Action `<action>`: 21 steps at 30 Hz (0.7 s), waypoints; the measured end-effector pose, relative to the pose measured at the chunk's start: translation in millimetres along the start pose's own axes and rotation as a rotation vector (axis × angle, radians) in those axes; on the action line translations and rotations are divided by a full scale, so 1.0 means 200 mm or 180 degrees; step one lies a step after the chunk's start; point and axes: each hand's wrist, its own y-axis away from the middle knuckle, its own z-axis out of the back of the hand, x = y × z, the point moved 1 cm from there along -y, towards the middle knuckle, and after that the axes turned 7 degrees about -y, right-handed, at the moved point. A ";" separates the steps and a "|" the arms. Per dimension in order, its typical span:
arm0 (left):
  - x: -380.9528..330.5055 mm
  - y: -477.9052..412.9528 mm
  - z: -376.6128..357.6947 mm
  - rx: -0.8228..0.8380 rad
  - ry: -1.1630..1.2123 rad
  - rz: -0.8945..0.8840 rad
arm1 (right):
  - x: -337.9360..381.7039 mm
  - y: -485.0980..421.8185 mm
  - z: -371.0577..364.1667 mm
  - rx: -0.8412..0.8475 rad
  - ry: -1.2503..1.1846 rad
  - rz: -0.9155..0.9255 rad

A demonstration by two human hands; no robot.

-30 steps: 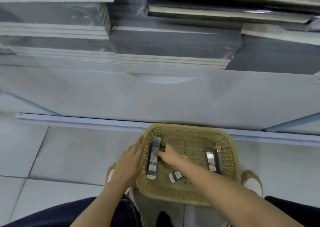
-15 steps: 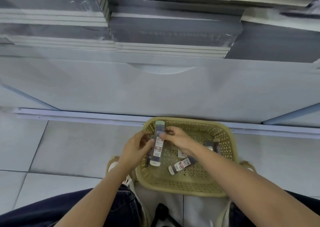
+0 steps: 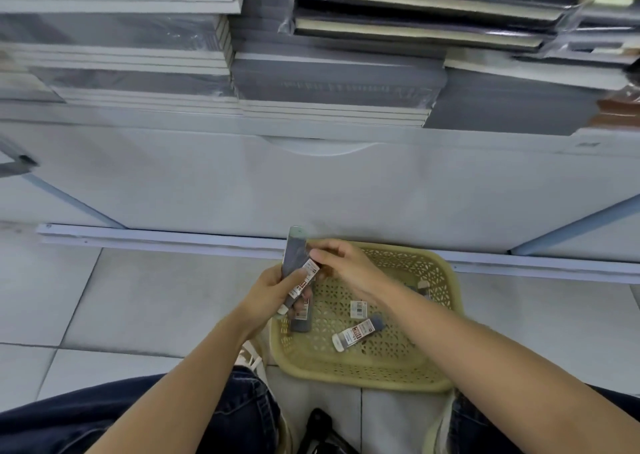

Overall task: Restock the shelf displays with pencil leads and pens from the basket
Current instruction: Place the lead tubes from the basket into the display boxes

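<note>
At the far left, pale floor tiles [image 3: 156,298] run up to the white cabinet front [image 3: 311,190], and wrapped grey pads [image 3: 114,83] are stacked on the shelf above it. My jeans leg [image 3: 104,415] fills the lower left corner. My left hand [image 3: 273,291] is raised over the left edge of the basket, its fingers curled round a tall lead tube [image 3: 293,253]. That tube stands nearly upright with its clear cap on top. Leaning across it is a labelled lead tube [image 3: 306,279], whose white and red sticker faces me. A 3rd dark tube [image 3: 301,322] shows just below my fingers, and I cannot tell whether I hold it or it lies in the basket. My right hand [image 3: 346,265] comes in from the right, thumb and fingers pinching the upper end of the labelled lead tube just beside the tall one. The tan plastic basket [image 3: 363,374] sits on the floor against the cabinet, between my knees. Inside it 1 loose lead tube [image 3: 358,334] lies slanted near the middle, with a small white tag [image 3: 358,308] just above it. Another tube [image 3: 423,285] is half hidden behind my right forearm. At the upper right, black-covered books [image 3: 415,14] in plastic wrap lie stacked on the shelf.
</note>
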 end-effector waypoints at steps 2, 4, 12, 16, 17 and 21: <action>-0.08 0.03 0.00 0.0104 -0.0083 -0.0143 | 0.09 0.03 0.00 0.0246 0.0242 -0.0003; -0.16 0.06 -0.01 0.0217 0.0006 -0.0222 | 0.21 0.06 0.00 0.0323 0.0571 0.0030; -0.52 0.25 -0.05 0.0279 0.0038 -0.0726 | 0.77 0.31 -0.01 0.0499 0.1538 0.0574; -0.72 0.36 -0.07 0.0357 0.0383 -0.1021 | 1.05 0.49 -0.02 0.0321 0.1407 0.1074; -0.77 0.38 -0.07 0.0419 0.0463 -0.1081 | 1.10 0.53 -0.03 0.0273 0.1361 0.1174; -0.95 0.47 -0.08 0.0409 0.0290 -0.1370 | 1.23 0.67 -0.06 0.0244 0.1452 0.1387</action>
